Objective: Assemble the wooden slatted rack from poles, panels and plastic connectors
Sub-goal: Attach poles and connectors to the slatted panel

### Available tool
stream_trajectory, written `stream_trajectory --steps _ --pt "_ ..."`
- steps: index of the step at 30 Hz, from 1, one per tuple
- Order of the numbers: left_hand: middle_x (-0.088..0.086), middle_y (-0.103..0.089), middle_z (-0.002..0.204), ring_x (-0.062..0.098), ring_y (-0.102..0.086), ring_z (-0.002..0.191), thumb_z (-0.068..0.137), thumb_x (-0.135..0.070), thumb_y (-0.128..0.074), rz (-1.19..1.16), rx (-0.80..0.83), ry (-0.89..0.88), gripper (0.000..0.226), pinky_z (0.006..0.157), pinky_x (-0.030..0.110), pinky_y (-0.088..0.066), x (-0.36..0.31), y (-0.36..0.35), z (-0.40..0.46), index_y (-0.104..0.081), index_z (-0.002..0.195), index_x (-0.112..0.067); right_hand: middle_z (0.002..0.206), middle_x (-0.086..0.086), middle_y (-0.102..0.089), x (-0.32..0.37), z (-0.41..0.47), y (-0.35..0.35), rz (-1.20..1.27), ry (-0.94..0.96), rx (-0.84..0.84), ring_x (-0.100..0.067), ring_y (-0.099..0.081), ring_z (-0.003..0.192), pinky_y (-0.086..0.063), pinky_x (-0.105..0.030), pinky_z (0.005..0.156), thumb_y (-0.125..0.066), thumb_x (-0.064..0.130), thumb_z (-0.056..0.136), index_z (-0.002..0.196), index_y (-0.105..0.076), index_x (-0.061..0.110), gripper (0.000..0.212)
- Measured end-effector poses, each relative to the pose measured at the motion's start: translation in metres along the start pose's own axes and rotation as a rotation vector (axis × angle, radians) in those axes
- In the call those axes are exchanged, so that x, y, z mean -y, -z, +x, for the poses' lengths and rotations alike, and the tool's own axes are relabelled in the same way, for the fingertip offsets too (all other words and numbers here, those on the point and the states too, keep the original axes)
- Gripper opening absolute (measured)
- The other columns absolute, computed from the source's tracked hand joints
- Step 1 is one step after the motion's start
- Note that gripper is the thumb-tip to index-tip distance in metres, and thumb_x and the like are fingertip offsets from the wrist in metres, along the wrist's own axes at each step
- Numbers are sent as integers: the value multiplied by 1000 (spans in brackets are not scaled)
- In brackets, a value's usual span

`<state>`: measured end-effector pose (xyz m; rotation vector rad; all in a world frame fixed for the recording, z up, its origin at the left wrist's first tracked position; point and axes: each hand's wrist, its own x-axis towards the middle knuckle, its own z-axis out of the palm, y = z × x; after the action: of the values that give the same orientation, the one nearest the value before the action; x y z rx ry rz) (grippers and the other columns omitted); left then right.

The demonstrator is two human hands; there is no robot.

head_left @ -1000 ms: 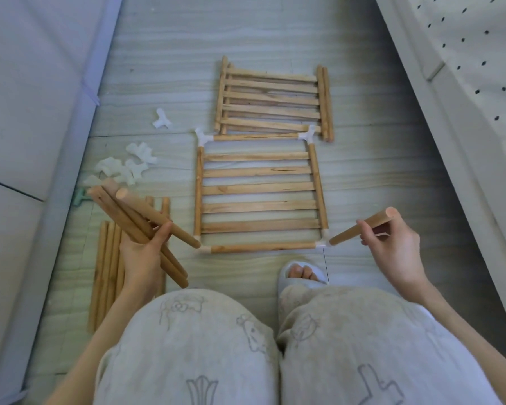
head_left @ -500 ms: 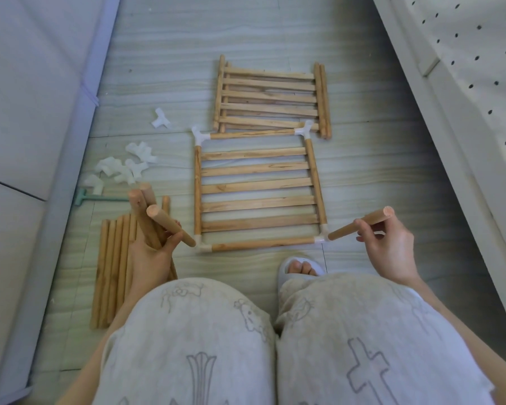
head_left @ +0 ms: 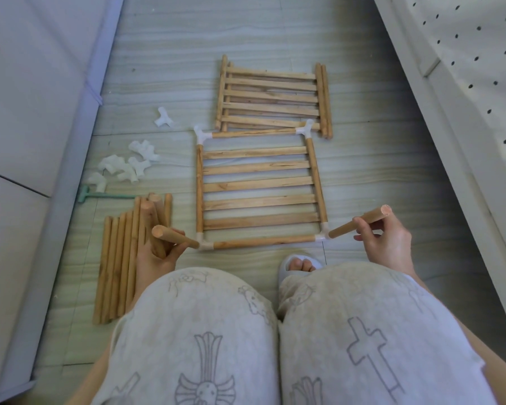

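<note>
Your right hand (head_left: 387, 241) pinches a pole (head_left: 358, 223) w/ its tip at the white connector (head_left: 322, 237) on the rack frame's (head_left: 260, 185) near right corner. Your left hand (head_left: 158, 258) grips a few poles (head_left: 155, 229); one tip (head_left: 193, 244) touches the near left connector (head_left: 205, 245). The frame lies flat on the floor (head_left: 392, 176) by your knees.

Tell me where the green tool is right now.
In the head view, the green tool lies on the floor at the left, just beyond the bundle of poles and beside the loose white connectors.
</note>
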<state>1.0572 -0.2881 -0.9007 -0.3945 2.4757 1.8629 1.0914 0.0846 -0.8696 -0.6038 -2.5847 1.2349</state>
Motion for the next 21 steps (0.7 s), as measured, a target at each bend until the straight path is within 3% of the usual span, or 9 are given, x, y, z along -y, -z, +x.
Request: stream_trajectory --steps 2,5,8,9,13,16,19,21 --pt "-15 -70 84 -1 -64 86 79 3 -68 22 -1 4 36 77 16 -47 0 -2 3 -66 84 -32 77 4 -61 -2 0 0 21 -11 1 -9 -64 64 -40 0 55 -63 20 88 75 -49 25 20" --pt "-17 -70 79 -4 -64 83 79 3 -68 1 -39 69 25 72 10 -46 -6 -9 8 -65 89 -20 71 15 -61 0 -1 0 31 -15 -8 -8 -65 64 -44 -3 55 -65 21 87 73 -47 31 24" --pt "-13 -69 84 2 -63 87 79 -3 -69 3 -104 132 22 74 17 -43 -12 -19 4 -65 96 -18 72 29 -63 2 -4 -1 22 32 -15 -4 -64 64 -46 -3 55 -65 18 87 72 -47 35 29" --pt "-15 -68 85 1 -62 89 79 -6 -69 12 -127 141 24 74 16 -41 -13 -22 1 -65 96 -22 74 33 -62 0 -5 -2 12 39 -20 -3 -64 64 -47 -4 55 -65 17 87 71 -47 36 30" --pt "-24 -67 80 -10 -60 84 79 -13 -70 55 -179 136 41 70 16 -40 -14 -24 -8 -61 78 -52 74 21 -59 -13 -9 -1 -33 -7 -18 -1 -63 63 -52 -20 62 -65 12 87 79 -52 25 19" --pt "-21 -66 81 -2 -60 85 80 -14 -69 96 -176 119 45 73 23 -41 -13 -24 -7 -58 76 -57 82 8 -59 -15 -3 -1 -101 37 39 -2 -61 61 -44 -1 60 -61 9 88 93 -58 15 8" --pt "-25 -67 79 -7 -61 84 80 -11 -68 92 -164 99 50 75 23 -43 -11 -24 -7 -58 76 -60 81 7 -59 -13 1 -2 -128 23 48 4 -59 62 -41 3 59 -60 9 90 99 -59 10 10" --pt "-30 -67 81 -13 -60 83 80 -10 -68 90 -143 106 52 74 20 -41 -10 -22 -7 -58 78 -61 81 4 -60 -11 2 -2 -144 1 56 -3 -61 61 -41 3 59 -59 11 90 101 -60 8 11"
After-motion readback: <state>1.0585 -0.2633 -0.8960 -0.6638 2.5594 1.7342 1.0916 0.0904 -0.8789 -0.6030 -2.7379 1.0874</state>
